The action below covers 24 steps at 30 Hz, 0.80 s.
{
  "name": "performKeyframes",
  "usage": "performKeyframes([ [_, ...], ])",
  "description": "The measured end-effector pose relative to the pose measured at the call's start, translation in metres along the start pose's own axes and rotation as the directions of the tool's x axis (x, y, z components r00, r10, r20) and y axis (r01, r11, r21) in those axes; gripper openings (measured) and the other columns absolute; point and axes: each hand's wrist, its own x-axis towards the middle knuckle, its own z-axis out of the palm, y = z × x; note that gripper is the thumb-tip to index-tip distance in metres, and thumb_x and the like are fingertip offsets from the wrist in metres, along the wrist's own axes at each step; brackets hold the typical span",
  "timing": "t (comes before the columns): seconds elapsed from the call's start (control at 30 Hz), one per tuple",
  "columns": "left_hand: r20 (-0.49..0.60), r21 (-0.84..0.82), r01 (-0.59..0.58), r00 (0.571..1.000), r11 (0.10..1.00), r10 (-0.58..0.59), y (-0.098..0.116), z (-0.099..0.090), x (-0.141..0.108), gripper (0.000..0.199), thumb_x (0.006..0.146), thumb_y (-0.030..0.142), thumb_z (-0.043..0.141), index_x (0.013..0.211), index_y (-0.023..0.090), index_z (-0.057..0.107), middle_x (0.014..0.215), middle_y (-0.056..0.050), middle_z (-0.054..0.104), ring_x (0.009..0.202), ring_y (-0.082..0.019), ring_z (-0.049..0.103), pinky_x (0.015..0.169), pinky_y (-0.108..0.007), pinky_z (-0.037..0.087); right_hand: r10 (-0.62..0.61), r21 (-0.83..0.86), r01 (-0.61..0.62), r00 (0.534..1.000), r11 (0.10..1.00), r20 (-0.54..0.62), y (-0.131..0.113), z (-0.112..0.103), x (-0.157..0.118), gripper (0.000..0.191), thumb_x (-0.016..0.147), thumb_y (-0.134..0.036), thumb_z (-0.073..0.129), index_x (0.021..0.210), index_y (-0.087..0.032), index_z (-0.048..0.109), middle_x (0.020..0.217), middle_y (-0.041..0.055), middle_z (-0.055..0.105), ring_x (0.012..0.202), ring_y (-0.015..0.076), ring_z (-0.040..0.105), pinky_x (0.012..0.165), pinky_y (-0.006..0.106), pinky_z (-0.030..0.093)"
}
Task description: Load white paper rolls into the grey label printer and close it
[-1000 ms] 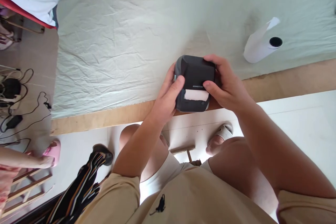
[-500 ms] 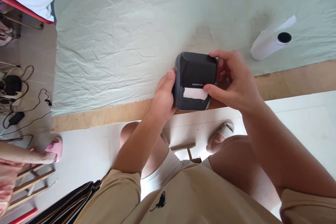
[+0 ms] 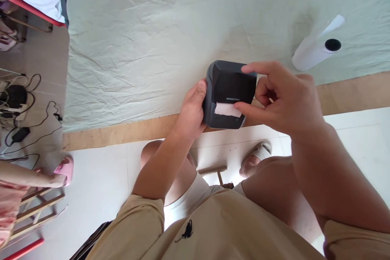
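A dark grey label printer [image 3: 233, 83] with a glossy lid is held just over the front edge of the table. A short strip of white label paper [image 3: 227, 109] sticks out of its slot. My left hand [image 3: 192, 109] wraps round the printer's left side, thumb on top. My right hand [image 3: 286, 95] grips across the right part of the lid: the index fingertip rests near its back edge, the thumb tip at the right end of the paper strip. The other right fingers are curled beside the printer.
To the right on the table [image 3: 137, 57], covered with pale green cloth, lies a white roll [image 3: 309, 55] with a loose end and a dark core. Cables and a black adapter [image 3: 20, 135] lie on the floor at left. Another person's foot in a pink slipper [image 3: 67, 170] is near a wooden rack.
My right hand has turned, its wrist and knuckles shifting right, and its index finger now lies further onto the lid. The printer sits slightly further right in view; my left hand keeps its hold.
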Motion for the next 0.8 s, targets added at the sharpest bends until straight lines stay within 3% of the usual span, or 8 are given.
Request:
performKeyframes([
  [0.1,-0.001,-0.019,0.031,1.0,0.999,-0.031,-0.002,-0.002,0.002,0.034,0.099,0.053,0.077,0.087,0.022,0.068,0.1,-0.003,0.084,0.126,-0.032,0.082,0.098,-0.044,0.073,-0.036,-0.096,0.026,0.993,0.995,-0.111,-0.009,0.001,0.0,0.024,0.091,-0.029,0.082,0.113,-0.036,0.078,0.053,-0.0116,0.057,0.044,0.0118,0.048,0.045,0.032,0.034],
  [0.2,0.003,0.001,0.054,0.999,0.999,-0.054,-0.003,-0.003,0.003,0.04,0.102,0.061,0.07,0.092,0.022,0.071,0.095,-0.003,0.082,0.117,-0.03,0.083,0.095,-0.042,0.072,0.031,-0.158,-0.072,0.967,0.985,-0.251,-0.022,0.002,0.001,0.013,0.104,-0.031,0.068,0.108,-0.04,0.076,0.052,-0.0101,0.061,0.045,0.0162,0.055,0.047,0.036,0.041],
  [0.3,-0.019,0.032,0.054,0.998,0.998,-0.053,-0.004,-0.001,0.002,0.046,0.102,0.067,0.068,0.095,0.023,0.073,0.092,-0.003,0.081,0.11,-0.027,0.084,0.091,-0.039,0.072,0.076,-0.149,-0.14,0.925,0.979,-0.371,-0.026,0.005,0.004,0.01,0.105,-0.033,0.066,0.105,-0.038,0.075,0.069,-0.0077,0.077,0.046,0.0171,0.06,0.047,0.037,0.042],
  [0.37,-0.023,0.053,0.041,0.999,0.998,-0.039,-0.003,0.001,0.0,0.048,0.1,0.07,0.07,0.098,0.022,0.075,0.09,-0.002,0.08,0.105,-0.025,0.084,0.088,-0.037,0.071,0.045,-0.155,-0.11,0.927,0.982,-0.373,-0.022,0.009,0.005,0.009,0.1,-0.028,0.07,0.101,-0.035,0.075,0.082,-0.0069,0.084,0.047,0.0153,0.059,0.048,0.036,0.04],
  [0.47,-0.008,0.08,0.035,0.999,0.996,-0.034,-0.002,0.003,-0.002,0.054,0.096,0.075,0.073,0.102,0.022,0.077,0.086,-0.002,0.08,0.097,-0.023,0.083,0.082,-0.033,0.069,0.015,-0.207,-0.064,0.973,0.976,-0.228,-0.016,0.013,0.006,0.015,0.095,-0.022,0.071,0.102,-0.033,0.077,0.083,-0.0058,0.083,0.049,0.0138,0.055,0.052,0.033,0.039],
  [0.53,-0.017,0.1,0.057,0.998,0.993,-0.056,-0.001,0.003,-0.003,0.06,0.094,0.08,0.072,0.107,0.022,0.077,0.087,-0.002,0.081,0.096,-0.022,0.083,0.08,-0.031,0.068,0.065,-0.276,-0.086,0.994,0.957,-0.084,-0.015,0.011,0.007,0.02,0.093,-0.024,0.068,0.107,-0.03,0.08,0.077,-0.0037,0.079,0.051,0.0145,0.054,0.053,0.032,0.035],
  [0.67,-0.002,0.123,0.129,0.992,0.984,-0.13,0.0,0.001,-0.004,0.072,0.092,0.086,0.067,0.122,0.022,0.077,0.102,-0.005,0.085,0.102,-0.024,0.083,0.082,-0.031,0.067,0.266,-0.375,-0.181,0.945,0.909,0.189,-0.019,0.003,0.013,0.034,0.093,-0.027,0.064,0.121,-0.03,0.081,0.07,-0.0016,0.072,0.054,0.0169,0.054,0.055,0.029,0.031],
  [0.8,0.122,0.114,0.052,0.99,0.992,-0.066,-0.001,-0.004,-0.005,0.072,0.093,0.084,0.068,0.132,0.024,0.075,0.121,-0.007,0.086,0.112,-0.026,0.082,0.085,-0.031,0.065,0.274,-0.316,-0.188,0.927,0.93,0.256,-0.024,-0.002,0.015,0.041,0.092,-0.027,0.065,0.129,-0.03,0.081,0.08,0.0012,0.077,0.062,0.0196,0.062,0.056,0.03,0.037],
])
